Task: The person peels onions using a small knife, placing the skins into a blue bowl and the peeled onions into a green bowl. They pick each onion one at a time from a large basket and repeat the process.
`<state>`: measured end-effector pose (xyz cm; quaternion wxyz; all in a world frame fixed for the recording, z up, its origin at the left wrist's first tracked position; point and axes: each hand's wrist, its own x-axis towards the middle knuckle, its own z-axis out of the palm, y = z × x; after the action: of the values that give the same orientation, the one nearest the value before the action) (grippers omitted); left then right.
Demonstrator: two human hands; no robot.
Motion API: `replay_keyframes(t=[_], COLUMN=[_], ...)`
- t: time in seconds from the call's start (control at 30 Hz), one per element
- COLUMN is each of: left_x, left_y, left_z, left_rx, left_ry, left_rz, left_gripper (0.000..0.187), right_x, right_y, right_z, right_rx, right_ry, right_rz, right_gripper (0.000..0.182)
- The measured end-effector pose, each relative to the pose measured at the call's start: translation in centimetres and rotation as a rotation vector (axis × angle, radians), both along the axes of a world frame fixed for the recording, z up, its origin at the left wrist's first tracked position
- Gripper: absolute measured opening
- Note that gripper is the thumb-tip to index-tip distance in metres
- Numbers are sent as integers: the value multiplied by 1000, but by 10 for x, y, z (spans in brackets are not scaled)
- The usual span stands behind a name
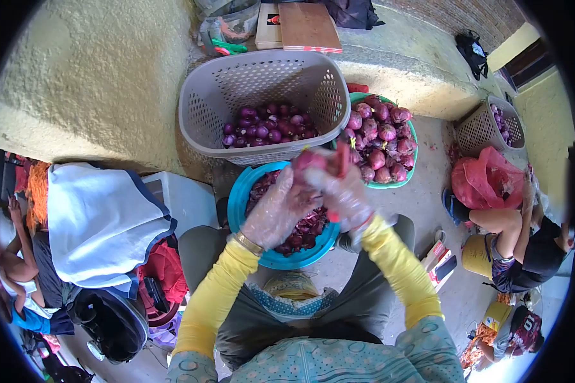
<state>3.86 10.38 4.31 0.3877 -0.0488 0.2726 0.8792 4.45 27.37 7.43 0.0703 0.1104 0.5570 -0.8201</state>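
Both hands wear clear plastic gloves below yellow sleeves. My left hand (pixel 273 214) is closed at the side of a red onion (pixel 309 165), which is smeared by motion. From the other side my right hand (pixel 346 195) meets the onion, its fingers curled around a slim red tool (pixel 343 158); blur hides what kind of tool it is. Under the hands stands a blue basin (pixel 239 203) with dark red onion skins (pixel 306 233) inside. A green-rimmed tub of unpeeled red onions (pixel 388 132) stands just beyond my right hand.
Beyond the basin stands a grey perforated basket (pixel 198 121) with peeled purple onions (pixel 268 124). A white box (pixel 188 201) and a cloth (pixel 102 223) are at left. On the right, a person sits by a red plastic bag (pixel 485 179) and another basket (pixel 476 131).
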Motion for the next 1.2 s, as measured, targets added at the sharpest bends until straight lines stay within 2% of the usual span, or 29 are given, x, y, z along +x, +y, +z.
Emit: replay_keyframes(t=[0.03,0.1,0.13,0.17,0.33,0.43,0.5,0.53,0.57,0.63,0.7,0.77,0.8,0.83,0.9,0.93,1.0,1.03,1.1,1.13,1.2], left_x=[4,12,12,12,5,0,-5,-11,-14,-21,-25,-28,-28,-27,-27,-28,-29,-29,-29,-29,-30], left_y=[0,-2,-3,-6,-12,-10,-11,-13,-19,-27,-36,-43,-43,-42,-42,-43,-45,-46,-49,-51,-55], left_z=[4,20,21,20,12,12,3,-5,-10,-1,2,-4,-2,2,4,4,6,7,9,10,10], left_rx=[93,148,149,94,-11,-86,-362,-459,-462,-1013,-1092,-1196,-1195,-1184,-1171,-1205,-1242,-1271,-1300,-1296,-1293], left_ry=[-61,42,50,62,188,206,231,381,383,1148,1229,1431,1432,1450,1466,1479,1490,1479,1467,1454,1439], left_rz=[44,112,115,141,119,149,243,261,260,321,291,177,177,169,161,150,141,151,158,174,194], left_gripper=[65,65,65,64,57,56,63,74,74,79,84,86,86,86,87,85,84,84,83,83,83], right_x=[3,9,10,10,7,7,6,7,10,19,33,43,49,55,63,62,58,59,65,66,68], right_y=[-17,-36,-40,-43,-24,-13,-2,7,15,20,18,18,13,14,21,21,20,16,8,5,2], right_z=[-5,-19,-24,-29,-14,-8,-21,-14,-16,-16,-17,-22,-8,-9,-12,-12,-12,-14,-18,-17,-14], right_rx=[-80,-83,-38,6,6,134,470,407,403,156,119,-324,-356,-355,-398,-398,-356,-357,-182,-183,-23], right_ry=[-32,15,119,217,193,199,120,-74,-73,-153,-152,-132,-286,-285,-369,-372,-339,-341,-128,-129,-28], right_rz=[1,4,25,45,154,175,113,186,185,233,180,81,-26,-28,115,114,241,242,195,195,175], right_gripper=[61,63,62,61,68,68,58,48,48,42,42,46,53,53,59,59,64,64,66,66,65])
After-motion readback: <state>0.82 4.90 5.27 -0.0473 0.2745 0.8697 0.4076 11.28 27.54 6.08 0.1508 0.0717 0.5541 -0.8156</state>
